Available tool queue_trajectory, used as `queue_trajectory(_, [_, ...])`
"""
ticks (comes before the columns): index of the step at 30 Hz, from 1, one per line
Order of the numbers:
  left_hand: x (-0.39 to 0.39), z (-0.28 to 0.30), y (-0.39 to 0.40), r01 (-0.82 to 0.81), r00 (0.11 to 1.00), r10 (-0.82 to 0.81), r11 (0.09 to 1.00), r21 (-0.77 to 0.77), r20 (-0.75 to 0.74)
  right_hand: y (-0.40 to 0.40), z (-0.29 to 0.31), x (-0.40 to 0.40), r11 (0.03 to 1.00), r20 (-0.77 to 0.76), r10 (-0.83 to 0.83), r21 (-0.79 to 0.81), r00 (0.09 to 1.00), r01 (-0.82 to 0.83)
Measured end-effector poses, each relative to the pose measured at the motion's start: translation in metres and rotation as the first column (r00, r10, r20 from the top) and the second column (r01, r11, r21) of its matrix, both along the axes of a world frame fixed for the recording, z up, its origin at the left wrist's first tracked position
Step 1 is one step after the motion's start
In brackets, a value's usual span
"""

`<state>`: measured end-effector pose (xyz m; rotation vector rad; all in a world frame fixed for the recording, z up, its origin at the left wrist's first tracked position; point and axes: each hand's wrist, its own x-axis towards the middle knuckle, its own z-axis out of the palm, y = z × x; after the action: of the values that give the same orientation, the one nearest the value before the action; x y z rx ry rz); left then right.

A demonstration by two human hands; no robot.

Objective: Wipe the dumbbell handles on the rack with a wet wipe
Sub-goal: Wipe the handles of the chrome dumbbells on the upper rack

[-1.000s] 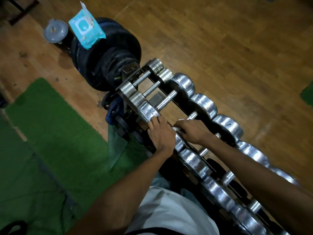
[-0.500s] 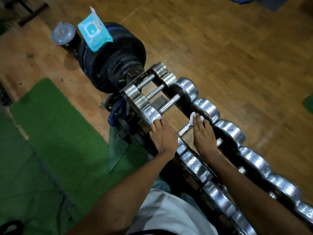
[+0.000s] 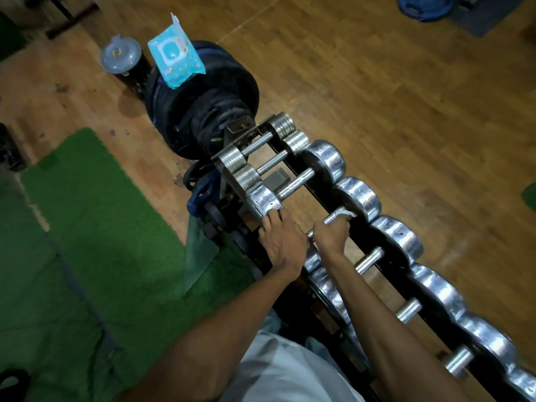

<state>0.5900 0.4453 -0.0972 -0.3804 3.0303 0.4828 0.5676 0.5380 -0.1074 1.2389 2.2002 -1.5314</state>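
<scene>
The floor (image 3: 377, 82) is brown wood boards, and a green mat (image 3: 101, 227) covers the lower left of the frame. A long rack (image 3: 293, 166) full of shiny silver dumbbells runs from the middle down to the lower right corner. At its top end sits a stack of black weight plates (image 3: 208, 111), and a light blue pack of wet wipes (image 3: 175, 58) lies on top of them, its flap sticking up. Just left of the plates, in the upper left, stands a dark cup with a clear domed lid (image 3: 120, 58); I cannot tell what is inside it. A blue round thing (image 3: 425, 5) lies on the floor at the top right. The person's right hand (image 3: 332, 235) is curled tight around a dumbbell handle (image 3: 329, 220) in the middle of the frame, with a white wet wipe (image 3: 345, 211) poking out at the far end of the fist. The left hand (image 3: 282, 240) lies flat with fingers together on the near dumbbell ends, fingertips touching one silver head (image 3: 262, 198).
</scene>
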Motion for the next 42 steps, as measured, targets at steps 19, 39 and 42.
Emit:
queue_trajectory(19, [0.003,0.01,0.015,-0.155,0.986,0.148,0.985,0.075,0.081,0.049,-0.01,0.032,0.809,0.238,-0.103,-0.545,0.966,0.221])
queue_trajectory(39, [0.061,0.046,0.006,0.098,0.987,-0.128,0.959,0.264,0.099,0.042,0.041,0.074,0.873,0.032,-0.193,-0.451,0.981,0.186])
queue_trajectory(42, [0.069,0.049,-0.003,0.144,0.986,-0.16,0.96,0.239,0.05,0.037,0.04,0.079,0.901,-0.043,-0.174,-0.409,0.984,0.142])
